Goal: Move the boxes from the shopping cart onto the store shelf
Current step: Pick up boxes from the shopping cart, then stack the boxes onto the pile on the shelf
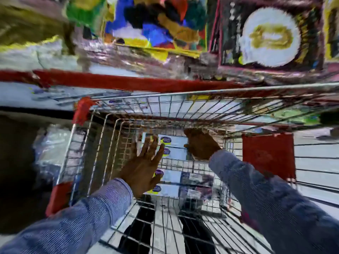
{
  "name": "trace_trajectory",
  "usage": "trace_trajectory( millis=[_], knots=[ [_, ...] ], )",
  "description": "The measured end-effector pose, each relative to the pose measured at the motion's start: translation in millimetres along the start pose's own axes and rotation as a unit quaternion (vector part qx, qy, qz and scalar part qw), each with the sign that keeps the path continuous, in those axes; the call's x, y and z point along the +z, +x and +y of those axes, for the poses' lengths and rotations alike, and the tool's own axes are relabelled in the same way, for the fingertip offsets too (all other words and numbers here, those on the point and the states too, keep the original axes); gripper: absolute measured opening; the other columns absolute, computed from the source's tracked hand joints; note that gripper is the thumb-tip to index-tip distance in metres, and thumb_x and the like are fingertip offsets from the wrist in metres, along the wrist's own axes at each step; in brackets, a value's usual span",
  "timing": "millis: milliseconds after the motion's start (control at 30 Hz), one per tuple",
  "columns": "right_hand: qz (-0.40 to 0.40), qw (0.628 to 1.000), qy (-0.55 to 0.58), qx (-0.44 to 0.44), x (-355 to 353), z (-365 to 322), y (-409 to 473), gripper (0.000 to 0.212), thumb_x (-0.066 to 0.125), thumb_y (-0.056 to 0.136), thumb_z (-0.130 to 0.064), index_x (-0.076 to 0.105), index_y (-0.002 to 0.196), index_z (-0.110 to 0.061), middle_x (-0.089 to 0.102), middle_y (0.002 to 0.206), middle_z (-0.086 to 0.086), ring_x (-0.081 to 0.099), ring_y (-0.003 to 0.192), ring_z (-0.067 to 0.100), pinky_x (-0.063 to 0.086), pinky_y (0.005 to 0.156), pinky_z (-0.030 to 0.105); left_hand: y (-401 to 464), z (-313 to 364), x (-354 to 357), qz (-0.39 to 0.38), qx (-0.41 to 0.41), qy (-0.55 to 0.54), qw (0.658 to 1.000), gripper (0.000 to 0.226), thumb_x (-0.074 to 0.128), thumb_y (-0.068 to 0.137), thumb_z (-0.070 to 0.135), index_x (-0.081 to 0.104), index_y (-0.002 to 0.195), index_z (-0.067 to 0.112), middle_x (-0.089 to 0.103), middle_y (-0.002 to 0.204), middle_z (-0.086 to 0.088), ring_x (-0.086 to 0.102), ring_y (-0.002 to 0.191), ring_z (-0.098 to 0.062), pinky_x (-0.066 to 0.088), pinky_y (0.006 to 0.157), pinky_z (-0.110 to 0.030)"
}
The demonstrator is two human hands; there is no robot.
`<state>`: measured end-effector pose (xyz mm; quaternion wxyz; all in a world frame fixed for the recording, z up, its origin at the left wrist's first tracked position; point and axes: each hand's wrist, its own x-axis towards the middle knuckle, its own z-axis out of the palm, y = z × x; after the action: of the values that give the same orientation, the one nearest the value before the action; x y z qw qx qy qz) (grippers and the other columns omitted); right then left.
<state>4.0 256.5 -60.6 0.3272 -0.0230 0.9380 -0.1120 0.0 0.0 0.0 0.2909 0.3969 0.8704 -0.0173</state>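
Observation:
Both my arms reach down into a wire shopping cart (pixel 102 136) with red corner guards. At its bottom lie pale blue boxes with oval blue-and-yellow logos: two at the far end (pixel 176 143) and two nearer ones (pixel 172 182). My left hand (pixel 145 165) hovers flat over the boxes with its fingers spread, holding nothing. My right hand (pixel 200 144) is curled over the right end of the far boxes; whether it grips one is unclear in the blur. The store shelf (pixel 128 82) with a red front edge runs across just beyond the cart.
Colourful packaged goods (pixel 156 22) and a dark box with a white round picture (pixel 269 36) fill the shelf. A red panel (pixel 267 154) hangs at the cart's right side. Plastic-wrapped goods (pixel 49 149) sit left of the cart. The view is motion-blurred.

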Motion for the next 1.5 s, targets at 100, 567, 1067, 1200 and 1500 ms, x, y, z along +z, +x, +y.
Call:
trace_trajectory(
  millis=[100,567,1067,1200,1500],
  knots=[
    [-0.036,0.998,-0.04,-0.03,9,7,27,0.066,0.046,0.102,-0.04,0.02,0.156,-0.012,0.034,0.158,0.014,0.038,0.142,0.033,0.037,0.113,0.043,21,-9,15,-0.009,0.004,0.019,1.0,0.084,0.041,0.096,0.054,-0.001,0.156,0.012,-0.014,0.163,-0.02,-0.014,0.15,-0.042,0.006,0.117,-0.069],
    [0.046,0.995,-0.05,-0.074,14,27,39,0.049,0.061,0.089,-0.033,0.05,0.127,-0.004,0.068,0.113,0.019,0.067,0.097,0.039,0.054,0.078,0.041,80,1,58,0.034,0.099,0.04,0.994,0.061,0.074,0.073,0.012,0.058,0.131,0.004,0.062,0.133,-0.018,0.059,0.12,-0.037,0.051,0.101,-0.048],
    [0.12,0.979,-0.108,-0.127,-120,-6,-78,0.059,0.059,0.092,-0.044,0.044,0.136,-0.009,0.063,0.122,0.017,0.064,0.104,0.037,0.054,0.083,0.041,14,18,-38,0.05,0.017,-0.058,0.997,0.055,0.067,0.081,0.008,0.055,0.134,0.005,0.063,0.131,-0.019,0.059,0.12,-0.039,0.05,0.099,-0.046],
    [0.176,0.96,-0.141,-0.168,-190,-32,-134,0.046,0.056,0.088,-0.046,0.055,0.119,-0.012,0.07,0.102,0.016,0.068,0.086,0.037,0.053,0.07,0.036,-47,28,-122,0.125,0.031,0.009,0.992,0.06,0.086,0.049,0.019,0.073,0.108,0.011,0.077,0.104,-0.011,0.075,0.086,-0.031,0.063,0.064,-0.035],
    [0.323,0.908,-0.195,-0.181,-389,-105,-285,0.025,0.06,0.085,-0.042,0.053,0.09,-0.019,0.051,0.062,0.0,0.056,0.059,0.031,0.026,0.052,0.025,-174,60,-339,0.3,0.005,0.079,0.951,0.059,0.069,0.061,0.041,0.067,0.119,0.032,0.076,0.11,0.003,0.07,0.102,-0.026,0.057,0.078,-0.032]
  ],
)
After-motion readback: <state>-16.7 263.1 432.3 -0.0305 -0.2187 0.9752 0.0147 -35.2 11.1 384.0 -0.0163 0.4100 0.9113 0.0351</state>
